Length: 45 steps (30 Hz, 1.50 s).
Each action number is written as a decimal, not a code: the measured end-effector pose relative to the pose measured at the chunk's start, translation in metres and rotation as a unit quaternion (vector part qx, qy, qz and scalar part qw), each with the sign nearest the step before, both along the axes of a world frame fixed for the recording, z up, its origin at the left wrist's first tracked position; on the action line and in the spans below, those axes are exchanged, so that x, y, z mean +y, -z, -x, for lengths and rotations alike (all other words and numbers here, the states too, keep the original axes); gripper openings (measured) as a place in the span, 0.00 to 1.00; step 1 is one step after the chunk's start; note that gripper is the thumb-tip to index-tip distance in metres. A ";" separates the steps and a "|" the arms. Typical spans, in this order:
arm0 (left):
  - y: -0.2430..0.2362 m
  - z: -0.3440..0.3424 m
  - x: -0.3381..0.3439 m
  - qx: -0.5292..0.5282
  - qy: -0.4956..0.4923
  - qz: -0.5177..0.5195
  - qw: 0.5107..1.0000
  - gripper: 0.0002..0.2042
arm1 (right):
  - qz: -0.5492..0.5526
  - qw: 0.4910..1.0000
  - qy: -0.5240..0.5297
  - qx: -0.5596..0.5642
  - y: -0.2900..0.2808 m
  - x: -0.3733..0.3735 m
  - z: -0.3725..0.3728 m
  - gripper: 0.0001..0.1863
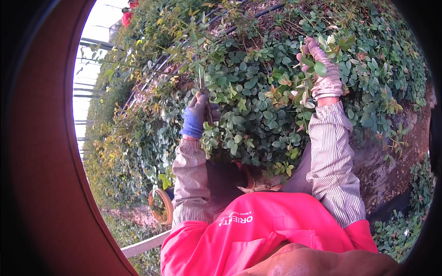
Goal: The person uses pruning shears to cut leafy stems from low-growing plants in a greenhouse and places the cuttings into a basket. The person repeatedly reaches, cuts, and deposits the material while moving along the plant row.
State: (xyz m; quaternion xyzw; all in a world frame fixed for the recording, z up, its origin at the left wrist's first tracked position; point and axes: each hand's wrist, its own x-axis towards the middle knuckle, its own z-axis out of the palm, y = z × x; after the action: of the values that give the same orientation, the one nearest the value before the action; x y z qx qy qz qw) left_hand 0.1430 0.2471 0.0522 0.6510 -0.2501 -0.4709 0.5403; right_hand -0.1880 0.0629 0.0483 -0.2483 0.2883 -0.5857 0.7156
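Shears and sprigs above a crowded bed

In the head view, the left hand (197, 109) had its gloved fingers wrapped round the handles of the shears (201, 79), above the left part of the leafy bed (271, 117) and in from its near edge, blades pointing to the far side. The right hand (325, 71) was well apart, toward the bed's right end, fingers curled on leafy sprigs (305, 94). Whether the blades were parted could not be told.

The likeliest trouble was a wrong cut: overlapping foliage could hide a neighbouring stem from the blades. Should the hands come together, a glove fingertip might get nicked, since leaves would screen it. Loosely held sprigs could slip or snap if bundled carelessly, and the dark hoses (255, 23) near the far side might be caught by a low snip.

The shears were slim and tapered, with metal-looking blades. The left glove had a fuzzy blue cuff; the right looked pale, wrinkled and soiled. Both sleeves (332, 161) were finely striped, creased cloth. Leaves were mostly oval, green, some reddish or yellow. Beyond the bed's right edge lay rough brown earth (391, 161).
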 end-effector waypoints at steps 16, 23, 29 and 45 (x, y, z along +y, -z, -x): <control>0.093 -0.025 -0.015 -0.524 0.290 -0.258 0.758 0.24 | -0.018 0.919 -0.166 0.358 0.033 0.117 -0.028 0.22; 0.027 -0.043 0.005 -0.493 0.326 -0.196 0.783 0.27 | 0.122 0.926 -0.176 0.310 0.004 0.088 -0.126 0.13; -0.015 -0.084 0.040 -0.062 0.104 -0.037 0.992 0.21 | 0.268 0.762 -0.230 0.543 0.019 0.027 -0.254 0.24; 0.082 -0.116 -0.084 -0.547 0.388 -0.061 0.739 0.16 | 0.029 0.938 -0.018 0.345 0.068 0.016 -0.245 0.20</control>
State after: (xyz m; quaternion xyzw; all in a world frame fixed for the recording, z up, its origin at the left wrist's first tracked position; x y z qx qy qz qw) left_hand 0.2591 0.1633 -0.0296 0.6750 -0.7041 -0.2170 0.0400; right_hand 0.0567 0.0789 -0.0202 -0.4612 0.4955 -0.4593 0.5751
